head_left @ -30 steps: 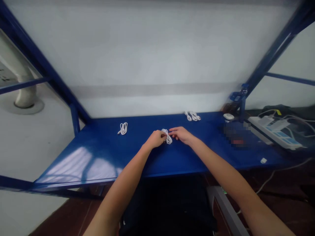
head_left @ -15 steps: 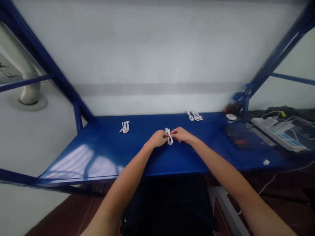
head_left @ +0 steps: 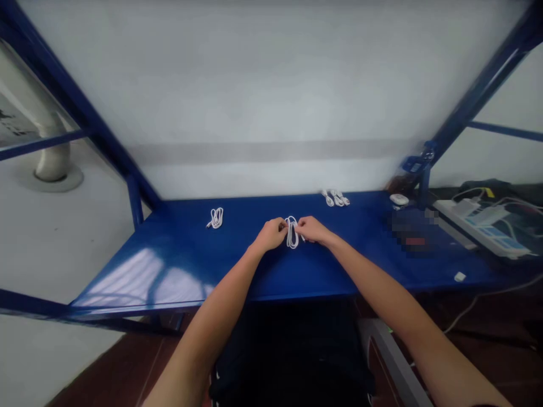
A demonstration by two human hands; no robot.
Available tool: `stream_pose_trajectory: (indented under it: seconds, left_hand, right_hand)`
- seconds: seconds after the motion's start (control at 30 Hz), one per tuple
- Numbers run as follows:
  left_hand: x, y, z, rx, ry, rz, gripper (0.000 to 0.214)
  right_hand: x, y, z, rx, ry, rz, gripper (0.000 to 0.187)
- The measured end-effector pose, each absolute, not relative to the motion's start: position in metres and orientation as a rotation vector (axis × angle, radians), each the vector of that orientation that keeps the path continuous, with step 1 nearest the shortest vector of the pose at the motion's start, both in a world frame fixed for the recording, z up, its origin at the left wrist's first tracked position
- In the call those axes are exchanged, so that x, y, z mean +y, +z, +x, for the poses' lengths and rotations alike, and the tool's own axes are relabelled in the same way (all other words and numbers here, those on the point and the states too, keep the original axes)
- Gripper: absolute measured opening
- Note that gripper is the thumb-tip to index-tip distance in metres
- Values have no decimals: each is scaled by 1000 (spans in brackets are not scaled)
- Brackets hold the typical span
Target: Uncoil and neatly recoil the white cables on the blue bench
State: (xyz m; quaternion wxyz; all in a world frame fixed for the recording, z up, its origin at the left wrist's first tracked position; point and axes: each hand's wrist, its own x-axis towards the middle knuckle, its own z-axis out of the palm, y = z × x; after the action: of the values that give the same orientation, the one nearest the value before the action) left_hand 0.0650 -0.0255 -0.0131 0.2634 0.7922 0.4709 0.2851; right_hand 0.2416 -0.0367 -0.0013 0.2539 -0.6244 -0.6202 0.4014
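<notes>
White cable bundle [head_left: 292,232] sits right between both hands, above middle of blue table [head_left: 178,265]. Loops hang long way up-down. Left hand [head_left: 270,234] and right hand [head_left: 311,230] pinch it, equally near. Thin, bendy, smooth cord. More coils: one [head_left: 216,217] left, some [head_left: 335,198] far right.

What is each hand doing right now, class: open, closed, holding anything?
Left hand: closed on the left side of the white cable.
Right hand: closed on the same cable from the right.
</notes>
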Motion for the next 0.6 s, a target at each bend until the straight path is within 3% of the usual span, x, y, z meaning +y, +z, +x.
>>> stream_pose_trajectory:
  seconds: [0.13, 0.27, 0.37, 0.6]
  left_hand:
    - [-26, -13, 66, 1310, 821, 2027, 9]
    - [-27, -15, 66, 1293, 822, 1993, 26]
    - [-26, -14, 67, 1291, 789, 2013, 23]
    - [-20, -10, 58, 1453, 740, 2062, 20]
  right_hand:
    - [-36, -6, 245, -1677, 1080, -1657, 15]
    - [-37, -6, 246, -1636, 1130, -1588, 11]
    - [-39, -5, 246, -1640, 1138, -1552, 14]
    - [-37, -3, 265, -1820, 849, -1627, 17]
